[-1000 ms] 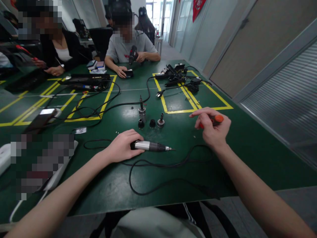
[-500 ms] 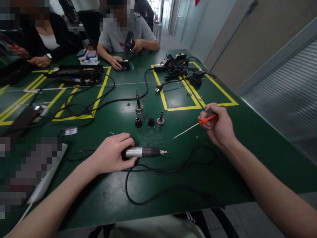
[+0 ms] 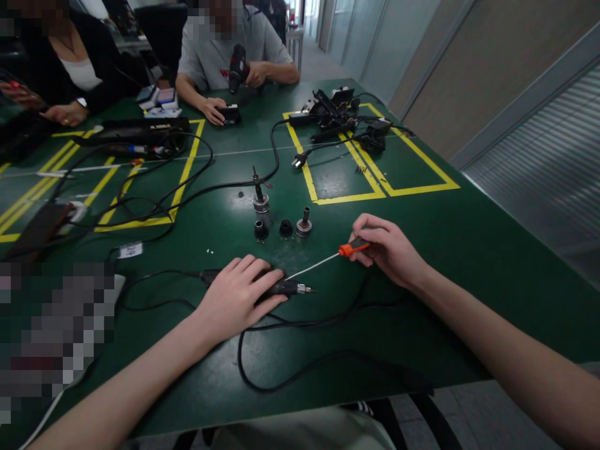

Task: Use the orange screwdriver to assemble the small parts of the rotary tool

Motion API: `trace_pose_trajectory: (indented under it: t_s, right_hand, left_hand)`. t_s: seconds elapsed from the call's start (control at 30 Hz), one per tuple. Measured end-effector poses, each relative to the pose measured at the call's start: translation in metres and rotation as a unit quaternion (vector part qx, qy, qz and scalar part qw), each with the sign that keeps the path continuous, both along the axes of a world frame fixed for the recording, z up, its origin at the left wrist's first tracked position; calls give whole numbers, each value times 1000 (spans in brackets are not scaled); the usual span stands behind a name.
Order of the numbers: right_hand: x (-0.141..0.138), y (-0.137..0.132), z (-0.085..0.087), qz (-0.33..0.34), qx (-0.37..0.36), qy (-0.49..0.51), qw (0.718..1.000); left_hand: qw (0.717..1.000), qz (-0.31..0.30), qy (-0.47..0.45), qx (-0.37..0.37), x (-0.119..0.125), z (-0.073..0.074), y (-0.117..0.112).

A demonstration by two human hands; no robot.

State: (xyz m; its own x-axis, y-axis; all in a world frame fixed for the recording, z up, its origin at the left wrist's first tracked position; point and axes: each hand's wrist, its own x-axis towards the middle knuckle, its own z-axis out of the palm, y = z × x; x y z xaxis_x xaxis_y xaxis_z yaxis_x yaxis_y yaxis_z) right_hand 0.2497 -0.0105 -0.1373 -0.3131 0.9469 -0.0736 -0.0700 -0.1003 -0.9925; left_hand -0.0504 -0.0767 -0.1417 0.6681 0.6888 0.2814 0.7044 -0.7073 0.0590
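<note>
My left hand (image 3: pixel 239 297) lies over a corded rotary handpiece (image 3: pixel 288 288) on the green table (image 3: pixel 469 250), fingers curled round its body; only the dark front end and metal tip stick out to the right. My right hand (image 3: pixel 387 247) grips an orange-handled screwdriver (image 3: pixel 328 259), its thin shaft pointing left and down so that the tip meets the handpiece just beside my left fingers. Just behind them stand three small metal and black parts (image 3: pixel 281 228) and an upright spindle piece (image 3: pixel 260 200).
The handpiece's black cable (image 3: pixel 290 369) loops toward the near table edge. Yellow tape boxes mark the table; black tools and a plug (image 3: pixel 300 161) lie at the back right. Two other people sit at the far side, one holding a drill (image 3: pixel 237 65). A white device lies at the left.
My right hand has come left and lower, bringing the screwdriver tip to the handpiece. My left hand has slid forward along the handpiece and now covers its silver body.
</note>
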Motion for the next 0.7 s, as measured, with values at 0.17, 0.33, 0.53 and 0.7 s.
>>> trace_pose_trajectory:
  t_s: [0.17, 0.33, 0.53, 0.7]
  right_hand:
    - [-2, 0, -3, 13, 12, -11, 1000]
    - [-1, 1, -4, 21, 34, -19, 999]
    - [9, 5, -2, 98, 46, -77, 991]
    - [13, 7, -5, 155, 100, -139, 973]
  left_hand:
    - [999, 40, 4, -4, -2, -4, 0]
    - [998, 61, 7, -1, -1, -6, -2]
    - [995, 95, -19, 8, -3, -8, -2]
    - [990, 138, -31, 11, -8, -10, 2]
